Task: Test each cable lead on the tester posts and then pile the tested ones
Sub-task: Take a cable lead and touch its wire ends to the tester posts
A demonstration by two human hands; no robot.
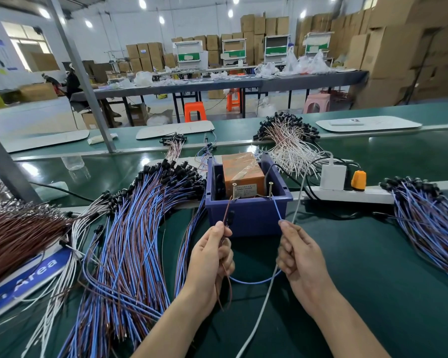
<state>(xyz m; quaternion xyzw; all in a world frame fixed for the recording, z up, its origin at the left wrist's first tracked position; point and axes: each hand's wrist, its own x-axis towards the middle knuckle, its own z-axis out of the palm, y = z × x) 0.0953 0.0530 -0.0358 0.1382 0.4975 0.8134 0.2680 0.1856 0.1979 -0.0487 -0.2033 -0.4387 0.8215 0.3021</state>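
A dark blue bin (246, 218) holds an orange tester box (242, 171), with two screw posts standing at its front rim: the left post (235, 192) and the right post (270, 189). My left hand (210, 257) pinches the brown lead (228, 208), whose tip touches the left post. My right hand (300, 251) pinches the blue lead (277, 209), whose tip touches the right post. The cable loops below between my hands. A large pile of blue and brown cables (130, 241) lies to the left, and another pile (429, 220) lies at the right.
A white power strip (352, 193) with a white charger and an orange plug sits behind the bin on the right. A white cord (264, 301) runs down between my arms. White cable bundles (290, 143) lie behind. A blue sign (29, 280) lies at the left.
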